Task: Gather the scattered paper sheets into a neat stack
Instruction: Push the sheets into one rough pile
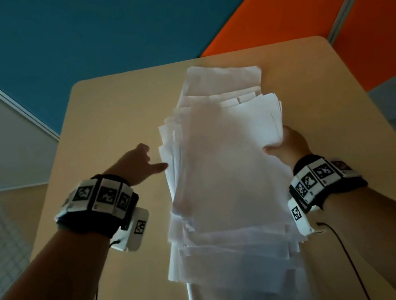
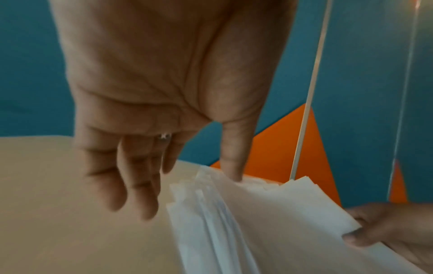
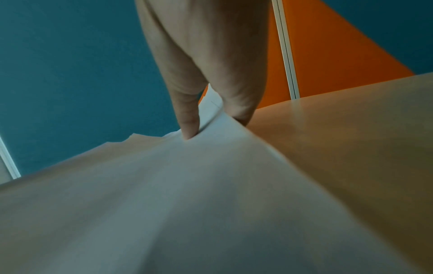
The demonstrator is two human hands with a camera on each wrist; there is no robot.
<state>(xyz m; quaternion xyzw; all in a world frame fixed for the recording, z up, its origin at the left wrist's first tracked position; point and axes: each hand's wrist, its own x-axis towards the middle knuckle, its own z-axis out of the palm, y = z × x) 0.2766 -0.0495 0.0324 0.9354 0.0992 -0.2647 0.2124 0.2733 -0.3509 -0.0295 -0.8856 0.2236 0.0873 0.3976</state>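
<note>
**Paper pile under both hands, right side lifted**

From the head view I see a loose, ragged pile of white paper sheets (image 1: 226, 184) lying down the middle of the tan table (image 1: 111, 117), running from the far edge toward me. The edges are staggered, with corners poking out along the left side and at both ends.

My right hand (image 1: 288, 143) grips the right edge of the upper sheets, thumb on top and fingers tucked beneath. In the right wrist view the thumb presses into the paper, which bulges up toward the camera; the left wrist view shows the same hand (image 2: 393, 231) pinching that edge.

My left hand (image 1: 138, 165) is at the pile's left side, slack and holding nothing. In the left wrist view the fingers (image 2: 131, 189) hang relaxed above the bare tabletop, just beside the sheets, while the thumb tip (image 2: 234, 166) touches the top of the pile near its far corner. A ring (image 2: 164, 136) shows on one finger.

Both wrists wear bands with black-and-white markers (image 1: 102, 196). Behind the table stand blue (image 1: 104, 28) and orange panels (image 1: 299, 13).
</note>
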